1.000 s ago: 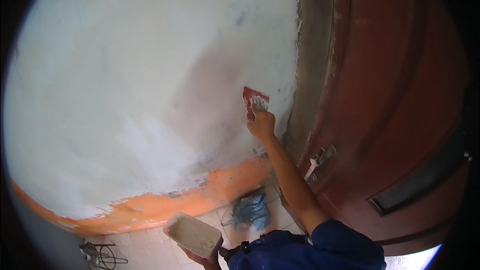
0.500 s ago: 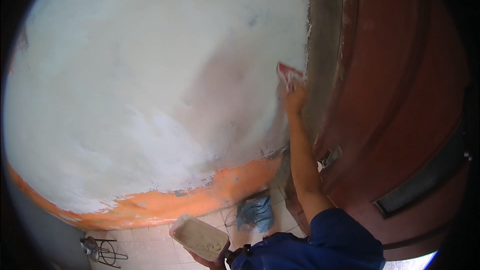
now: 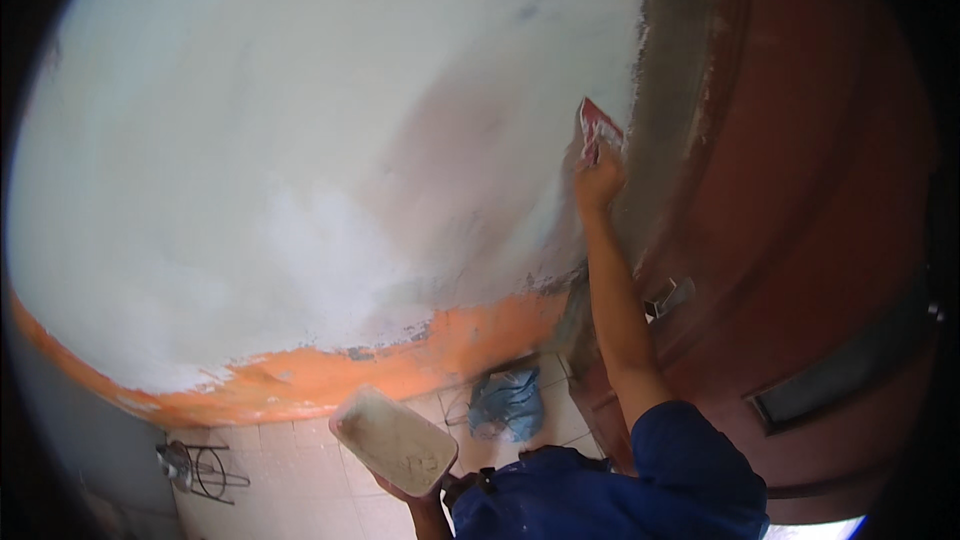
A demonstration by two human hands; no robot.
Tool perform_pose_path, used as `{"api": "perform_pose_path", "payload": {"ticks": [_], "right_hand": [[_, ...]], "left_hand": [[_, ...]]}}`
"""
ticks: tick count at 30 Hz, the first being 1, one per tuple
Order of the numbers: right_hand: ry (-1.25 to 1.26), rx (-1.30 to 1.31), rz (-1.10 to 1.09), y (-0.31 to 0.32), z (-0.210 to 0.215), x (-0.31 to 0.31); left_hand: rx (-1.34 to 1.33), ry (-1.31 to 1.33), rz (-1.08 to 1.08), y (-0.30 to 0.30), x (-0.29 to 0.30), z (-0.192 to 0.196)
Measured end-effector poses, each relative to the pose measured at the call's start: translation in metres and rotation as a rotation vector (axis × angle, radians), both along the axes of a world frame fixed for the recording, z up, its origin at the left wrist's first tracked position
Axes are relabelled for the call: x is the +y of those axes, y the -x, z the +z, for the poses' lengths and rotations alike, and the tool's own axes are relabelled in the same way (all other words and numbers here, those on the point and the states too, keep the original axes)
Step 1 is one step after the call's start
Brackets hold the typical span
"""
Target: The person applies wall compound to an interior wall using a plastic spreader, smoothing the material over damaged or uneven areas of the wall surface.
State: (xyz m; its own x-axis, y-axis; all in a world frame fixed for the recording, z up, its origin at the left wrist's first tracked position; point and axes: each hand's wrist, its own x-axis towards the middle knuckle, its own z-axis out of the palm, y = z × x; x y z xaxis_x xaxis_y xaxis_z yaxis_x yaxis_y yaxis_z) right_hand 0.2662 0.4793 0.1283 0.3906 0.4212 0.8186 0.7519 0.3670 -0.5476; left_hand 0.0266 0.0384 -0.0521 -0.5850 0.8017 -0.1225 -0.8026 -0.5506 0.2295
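At the right side of the pale plastered wall (image 3: 300, 90), my right hand (image 3: 600, 183) is closed around a red putty knife (image 3: 598, 123) smeared with white. Its blade is at the wall surface, close to the rough edge by the brown door frame; whether it touches cannot be made out. Low down, my left hand (image 3: 402, 490) supports a pale rectangular tub (image 3: 395, 445) from beneath, its fingers mostly hidden. Greyish filler paste lies inside the tub, which is tilted a little.
A red-brown door (image 3: 800, 190) with a metal handle (image 3: 672, 297) stands close on the right. Below the plaster runs an orange strip of wall (image 3: 300, 380). On the tiled floor are a blue plastic bag (image 3: 507, 405) and a dark metal stand (image 3: 210, 472).
My right hand and the putty knife have shifted slightly up and right in the view. The tub has come up a little and its tilt has changed. The view itself has moved slightly.
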Motion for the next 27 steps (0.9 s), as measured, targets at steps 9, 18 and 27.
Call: {"api": "perform_pose_path", "payload": {"ticks": [9,18,27], "right_hand": [[0.518,0.868,0.746,0.054,-0.085,-0.176],[1.089,1.185,1.274,0.012,0.001,-0.303],[1.052,0.208,1.267,0.056,-0.002,-0.35]], "left_hand": [[0.336,0.213,0.15,-0.012,0.011,-0.002],[0.098,-0.158,-0.159,-0.039,0.02,0.031],[0.284,0.476,-0.126,-0.059,0.012,0.047]]}}
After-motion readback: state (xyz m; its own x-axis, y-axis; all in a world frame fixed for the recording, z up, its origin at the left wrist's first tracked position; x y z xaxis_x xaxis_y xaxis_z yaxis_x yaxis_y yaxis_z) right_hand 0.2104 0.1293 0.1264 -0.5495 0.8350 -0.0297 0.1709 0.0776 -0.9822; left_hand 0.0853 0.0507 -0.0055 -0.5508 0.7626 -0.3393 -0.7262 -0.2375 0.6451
